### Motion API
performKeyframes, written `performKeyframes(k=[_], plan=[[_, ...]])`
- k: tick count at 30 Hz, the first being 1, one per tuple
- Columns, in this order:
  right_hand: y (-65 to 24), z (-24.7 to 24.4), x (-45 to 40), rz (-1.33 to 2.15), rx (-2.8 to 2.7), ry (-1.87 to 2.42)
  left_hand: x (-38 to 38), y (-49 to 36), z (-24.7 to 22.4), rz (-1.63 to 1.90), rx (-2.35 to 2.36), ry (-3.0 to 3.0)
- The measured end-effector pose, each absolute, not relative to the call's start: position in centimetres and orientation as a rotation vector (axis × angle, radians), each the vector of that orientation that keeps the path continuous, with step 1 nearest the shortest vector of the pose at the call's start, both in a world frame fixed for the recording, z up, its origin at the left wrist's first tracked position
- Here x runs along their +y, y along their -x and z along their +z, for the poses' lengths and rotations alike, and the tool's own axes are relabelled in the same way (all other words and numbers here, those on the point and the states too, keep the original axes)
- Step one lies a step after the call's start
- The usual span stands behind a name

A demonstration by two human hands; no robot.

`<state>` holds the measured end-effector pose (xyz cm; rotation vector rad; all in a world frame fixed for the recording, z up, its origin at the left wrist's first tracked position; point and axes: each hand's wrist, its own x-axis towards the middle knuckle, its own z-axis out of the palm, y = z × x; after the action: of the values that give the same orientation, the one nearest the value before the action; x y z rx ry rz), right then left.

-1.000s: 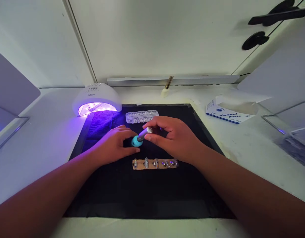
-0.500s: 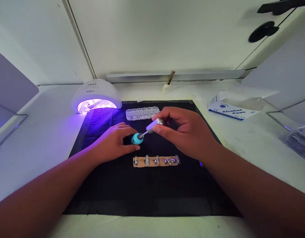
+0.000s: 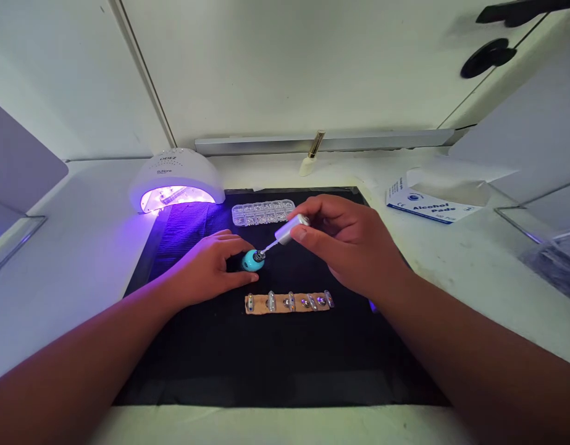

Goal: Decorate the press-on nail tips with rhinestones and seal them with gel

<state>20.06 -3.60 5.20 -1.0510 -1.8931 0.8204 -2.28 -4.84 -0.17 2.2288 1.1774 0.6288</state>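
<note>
A turquoise nail polish bottle is held between the thumb and fingers of my left hand, tilted with its neck toward the right. My right hand pinches the silver-white brush cap. From the cap a thin white brush stem runs down to the bottle's mouth; the bristle tip is too small to make out. Just in front of both hands lies a tan strip bearing several shiny false nails. Behind them sits a clear compartment case with small glittering pieces.
A white nail lamp glows violet at the back left, over a dark ridged cloth. A black mat covers the work surface. At the back stands a bottle with a gold cap; an opened alcohol pads box is at right.
My right hand has drawn the brush cap slightly up and away from the bottle, so more stem shows. My left hand keeps its hold; the whole view has shifted a little.
</note>
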Motion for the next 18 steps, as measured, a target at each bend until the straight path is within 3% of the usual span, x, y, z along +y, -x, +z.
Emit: performKeyframes(k=[18], plan=[[-19.82,5.12,-3.56,0.847,-1.874,1.043,-4.79,2.21,-0.17,0.656,1.175,-2.185]])
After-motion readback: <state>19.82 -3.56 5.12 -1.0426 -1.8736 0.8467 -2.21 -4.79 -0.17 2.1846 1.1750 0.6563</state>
